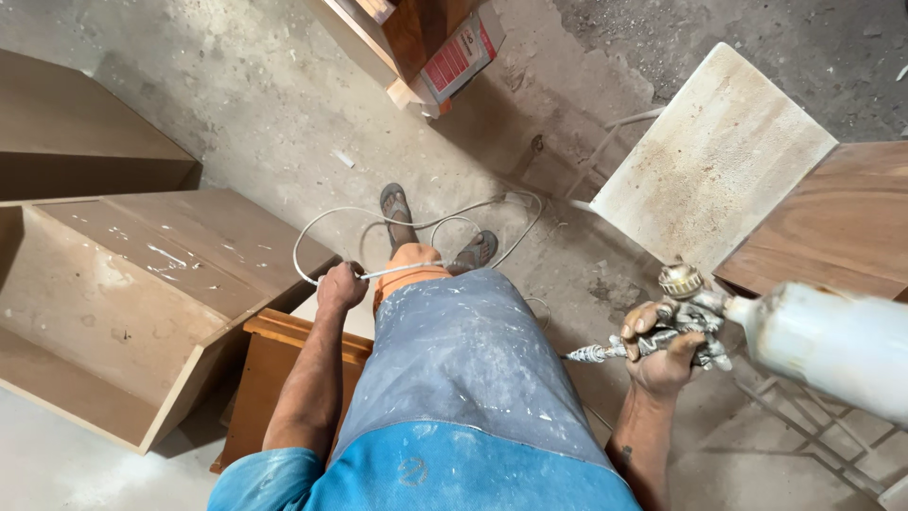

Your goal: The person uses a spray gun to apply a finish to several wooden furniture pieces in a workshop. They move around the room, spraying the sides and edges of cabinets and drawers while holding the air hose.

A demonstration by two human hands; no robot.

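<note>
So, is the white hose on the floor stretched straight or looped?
Looped. The white hose curves in loops around the sandalled feet, and the left hand grips it.

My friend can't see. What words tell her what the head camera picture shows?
Seen from above, a person's right hand holds a paint-crusted spray gun with a white cup, while the left hand grips a thin white hose looping across the dusty concrete floor. Bare wooden cabinets stand to the left.
</note>
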